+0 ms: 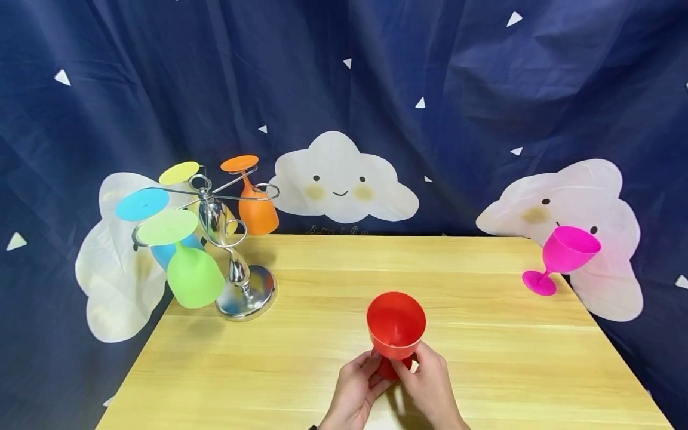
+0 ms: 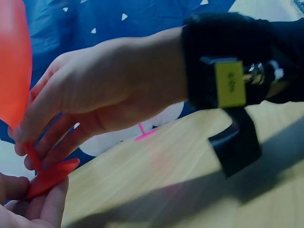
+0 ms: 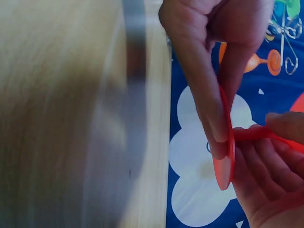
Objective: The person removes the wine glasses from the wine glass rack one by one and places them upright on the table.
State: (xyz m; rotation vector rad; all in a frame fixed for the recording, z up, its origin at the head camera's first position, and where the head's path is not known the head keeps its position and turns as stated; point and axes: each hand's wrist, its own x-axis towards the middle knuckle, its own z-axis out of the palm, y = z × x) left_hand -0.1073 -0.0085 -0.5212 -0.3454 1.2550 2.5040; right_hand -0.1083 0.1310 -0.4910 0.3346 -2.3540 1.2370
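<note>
While the left hand (image 1: 355, 387) pinches the foot (image 2: 52, 177) of the red goblet (image 1: 396, 322), and the right hand (image 1: 431, 387) grips its stem (image 2: 32, 154), we find this goblet mouth up, held above the table (image 1: 484, 352) at the near middle. In our judgement, the step in hand is to manage the hold with both hands; the next move calls for one firm grip before the other hand is loosened, otherwise the goblet may tilt. As for writing, on the curtain (image 1: 462, 125) under the middle cloud (image 1: 338, 191) we can read "smile", although its lower part is hidden by the far edge. A yellow tag (image 2: 230, 83) at the right wrist (image 2: 166, 59) carries some characters, too blurred for us to read. We notice no brand.
</note>
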